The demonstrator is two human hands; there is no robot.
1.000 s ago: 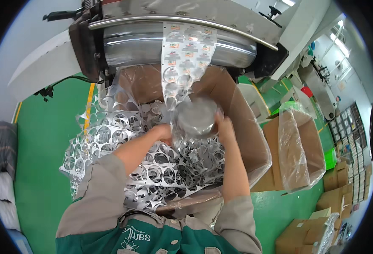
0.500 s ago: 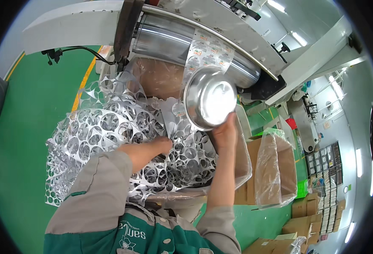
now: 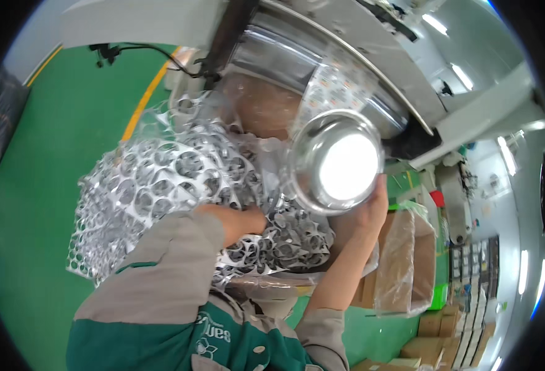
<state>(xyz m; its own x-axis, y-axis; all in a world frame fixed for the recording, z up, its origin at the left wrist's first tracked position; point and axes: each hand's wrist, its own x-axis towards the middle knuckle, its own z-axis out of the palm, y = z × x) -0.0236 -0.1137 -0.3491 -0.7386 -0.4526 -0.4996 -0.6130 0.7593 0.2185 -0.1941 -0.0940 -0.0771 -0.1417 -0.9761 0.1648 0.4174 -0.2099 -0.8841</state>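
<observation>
Above the fingers of both hands, a large grey machine [image 3: 371,55] with a shiny metal roller [image 3: 322,74] is seen across the top of the view. A strip of punched foil [image 3: 337,86] is hung from the roller, just above the fingers of the right hand. Beneath and around the fingers of the left hand, a big heap of silver scrap sheet [image 3: 161,179], full of round holes, is piled over a cardboard box [image 3: 266,287] lined with clear plastic. A green floor [image 3: 43,142] with a yellow line [image 3: 142,102] is spread out well to the left of the fingers. To the right of the right hand, a second open box [image 3: 408,260] with a plastic liner is stood, and further cartons [image 3: 445,328] are stacked lower down.

The right hand [image 3: 371,207] is raised, and a stack of round shiny foil dishes [image 3: 337,164] is held up in it; the fingers are curled around the lower right edge of the stack, whose bright bottom is turned toward the camera. The left hand [image 3: 254,219] is pushed into the scrap heap, just left of the dishes. Its fingers are hidden among the scrap, so how far they are open cannot be told.
</observation>
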